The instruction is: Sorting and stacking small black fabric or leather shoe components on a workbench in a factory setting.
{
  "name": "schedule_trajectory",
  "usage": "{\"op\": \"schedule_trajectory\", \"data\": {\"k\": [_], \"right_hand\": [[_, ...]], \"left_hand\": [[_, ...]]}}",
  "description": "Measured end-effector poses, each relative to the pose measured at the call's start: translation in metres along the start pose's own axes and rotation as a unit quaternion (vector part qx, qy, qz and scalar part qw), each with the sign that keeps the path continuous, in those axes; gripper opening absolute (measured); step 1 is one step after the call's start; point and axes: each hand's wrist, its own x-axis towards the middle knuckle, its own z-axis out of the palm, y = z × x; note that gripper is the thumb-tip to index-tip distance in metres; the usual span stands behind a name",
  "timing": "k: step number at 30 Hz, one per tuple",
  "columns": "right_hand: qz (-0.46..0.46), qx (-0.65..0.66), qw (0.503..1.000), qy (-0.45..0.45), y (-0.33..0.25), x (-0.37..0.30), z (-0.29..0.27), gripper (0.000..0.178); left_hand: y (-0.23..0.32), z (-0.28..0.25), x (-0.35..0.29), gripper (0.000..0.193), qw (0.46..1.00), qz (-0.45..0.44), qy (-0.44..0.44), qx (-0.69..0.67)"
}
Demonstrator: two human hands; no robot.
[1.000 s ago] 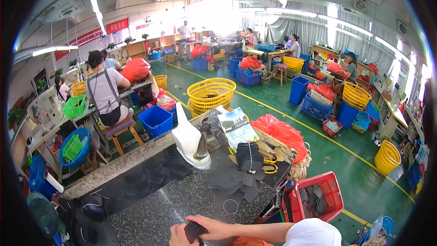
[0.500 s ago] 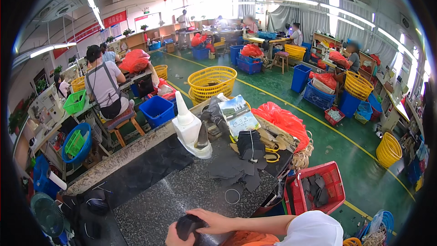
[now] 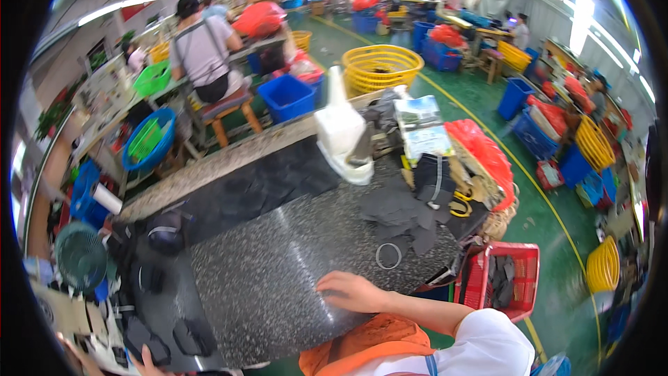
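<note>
My right hand rests over the speckled dark table top near its front edge, fingers stretched out and holding nothing. At the lower left, my left hand is cut off by the picture's edge and blurred. Its fingertips are at a flat black piece; whether they grip it I cannot tell. Beside that lies another black piece. Loose dark grey flat pieces are spread on the table's right part, by a thin ring and a tied black stack.
A white container with a cone top stands at the table's back, near a picture booklet and yellow-handled scissors. A red basket holds dark scraps at the right. A green fan stands left. People work at benches beyond.
My hands have parted: the dark object they held together at the front edge is gone from there. My left hand has moved far left; my right hand is opened. The view has turned left and down.
</note>
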Motion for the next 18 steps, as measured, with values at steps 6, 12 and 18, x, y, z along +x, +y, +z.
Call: {"op": "schedule_trajectory", "data": {"k": [6, 12, 18], "right_hand": [[0.053, -0.017, 0.994, 0.096, -0.005, -0.020, -0.023, 0.019], [0.010, -0.270, 0.933, 0.236, -0.003, -0.035, -0.059, 0.025], [0.097, -0.439, 0.865, 0.225, 0.004, -0.081, -0.082, 0.044]], "left_hand": [[-0.054, -0.017, 0.055, 0.062, 0.978, -0.017, -0.161, -0.131], [-0.034, -0.039, 0.053, 0.054, 0.983, -0.048, -0.147, -0.098], [-0.064, -0.027, 0.074, 0.049, 0.933, 0.220, -0.174, 0.226]]}}
